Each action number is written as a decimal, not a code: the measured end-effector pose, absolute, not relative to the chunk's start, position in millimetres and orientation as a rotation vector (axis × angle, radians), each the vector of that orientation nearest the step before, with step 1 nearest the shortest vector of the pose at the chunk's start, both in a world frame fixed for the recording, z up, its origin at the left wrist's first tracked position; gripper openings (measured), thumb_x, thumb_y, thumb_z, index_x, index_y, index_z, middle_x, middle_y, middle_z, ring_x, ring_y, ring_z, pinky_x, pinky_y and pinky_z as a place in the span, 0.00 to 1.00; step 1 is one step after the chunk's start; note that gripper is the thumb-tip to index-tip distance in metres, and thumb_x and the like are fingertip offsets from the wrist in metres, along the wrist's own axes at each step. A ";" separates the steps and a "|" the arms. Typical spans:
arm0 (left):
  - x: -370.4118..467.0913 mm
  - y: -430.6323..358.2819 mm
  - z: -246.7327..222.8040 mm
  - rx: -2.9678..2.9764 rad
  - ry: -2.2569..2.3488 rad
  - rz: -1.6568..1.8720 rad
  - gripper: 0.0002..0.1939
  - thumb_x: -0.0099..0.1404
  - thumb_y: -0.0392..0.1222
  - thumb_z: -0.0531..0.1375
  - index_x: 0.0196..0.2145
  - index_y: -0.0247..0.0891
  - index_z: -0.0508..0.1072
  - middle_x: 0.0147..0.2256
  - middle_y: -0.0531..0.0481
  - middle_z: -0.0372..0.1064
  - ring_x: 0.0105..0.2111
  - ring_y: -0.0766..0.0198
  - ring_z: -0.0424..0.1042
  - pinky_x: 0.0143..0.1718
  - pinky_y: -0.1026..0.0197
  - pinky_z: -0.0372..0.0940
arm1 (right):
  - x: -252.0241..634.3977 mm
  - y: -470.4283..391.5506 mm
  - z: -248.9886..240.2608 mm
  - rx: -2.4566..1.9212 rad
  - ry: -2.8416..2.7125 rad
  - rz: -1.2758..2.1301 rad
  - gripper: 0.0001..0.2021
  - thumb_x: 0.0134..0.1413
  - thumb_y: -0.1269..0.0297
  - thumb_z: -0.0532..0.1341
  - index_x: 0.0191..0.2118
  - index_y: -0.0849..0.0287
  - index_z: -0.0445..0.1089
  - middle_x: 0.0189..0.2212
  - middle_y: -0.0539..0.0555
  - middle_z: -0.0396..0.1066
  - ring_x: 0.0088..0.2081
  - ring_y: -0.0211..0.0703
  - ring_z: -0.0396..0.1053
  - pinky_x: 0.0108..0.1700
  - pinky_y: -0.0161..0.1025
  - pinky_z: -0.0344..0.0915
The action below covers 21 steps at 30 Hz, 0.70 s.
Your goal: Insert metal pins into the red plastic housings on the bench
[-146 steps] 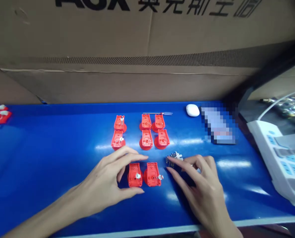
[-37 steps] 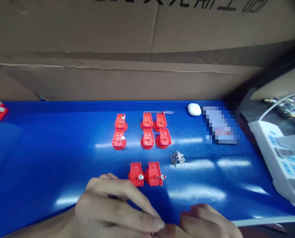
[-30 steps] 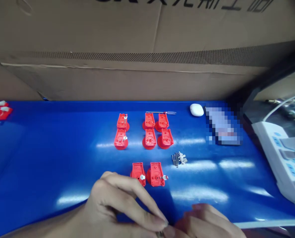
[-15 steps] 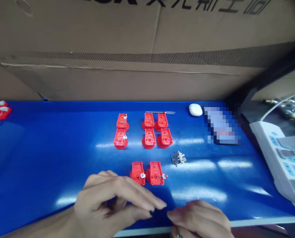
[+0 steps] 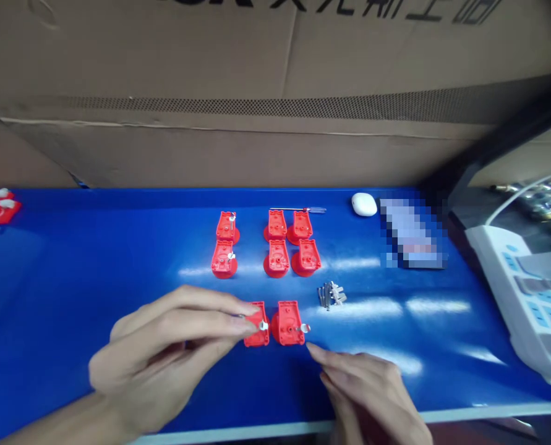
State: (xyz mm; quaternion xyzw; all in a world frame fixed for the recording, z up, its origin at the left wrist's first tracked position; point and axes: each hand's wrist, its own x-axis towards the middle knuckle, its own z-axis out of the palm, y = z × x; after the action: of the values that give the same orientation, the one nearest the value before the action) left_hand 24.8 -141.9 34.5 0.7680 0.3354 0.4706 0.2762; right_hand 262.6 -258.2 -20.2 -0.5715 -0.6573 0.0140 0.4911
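Two red plastic housings stand side by side near the front of the blue table: a left one (image 5: 261, 339) and a right one (image 5: 287, 316). Each carries a small white piece at its right side. My left hand (image 5: 173, 352) is closed in a pinch, its fingertips over the left housing and covering part of it. A tiny dark tip shows by those fingers, too small to name. Just below the right housing is my right hand (image 5: 372, 389), fingers drawn together; whatever they may hold is hidden.
Behind stand more red housings (image 5: 279, 256) in pairs, with a screwdriver (image 5: 315, 210) beyond. Small metal and white parts (image 5: 333, 295) lie to the right. A white case (image 5: 364, 204), a blurred-out phone (image 5: 414, 238) and a power strip (image 5: 525, 296) are farther right. Cardboard (image 5: 210, 154) walls the back.
My left hand has moved forward so its fingertips reach the left front housing. My right hand has moved forward slightly, closer to the right housing. The housings keep their places.
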 end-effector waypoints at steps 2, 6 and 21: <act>26.8 -140.8 33.6 2.050 0.906 1.310 0.15 0.69 0.27 0.72 0.46 0.46 0.86 0.44 0.60 0.86 0.38 0.65 0.86 0.35 0.65 0.83 | 258.1 -255.4 -16.9 -1.387 -1.530 -0.016 0.14 0.61 0.78 0.71 0.48 0.54 0.81 0.38 0.52 0.86 0.36 0.45 0.84 0.37 0.41 0.80; 32.2 -139.8 33.5 2.002 0.866 1.409 0.20 0.64 0.26 0.75 0.48 0.48 0.85 0.39 0.58 0.87 0.36 0.62 0.86 0.32 0.60 0.84 | 252.2 -250.9 -13.2 -1.371 -1.571 -0.033 0.16 0.59 0.81 0.72 0.50 0.58 0.82 0.38 0.53 0.84 0.39 0.45 0.82 0.38 0.41 0.79; 28.7 -138.1 36.1 2.083 0.868 1.308 0.17 0.66 0.28 0.75 0.47 0.49 0.87 0.40 0.57 0.87 0.35 0.61 0.87 0.29 0.62 0.82 | 245.7 -247.7 -17.3 -1.569 -1.610 -0.137 0.18 0.62 0.78 0.72 0.52 0.48 0.84 0.32 0.49 0.75 0.31 0.40 0.71 0.36 0.38 0.70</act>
State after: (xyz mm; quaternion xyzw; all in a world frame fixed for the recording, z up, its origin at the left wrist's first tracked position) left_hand 28.7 -138.1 36.1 0.7704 0.3209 0.4837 0.2637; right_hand 245.7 -247.7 -17.3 -0.6289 -0.6452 -0.0549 0.4304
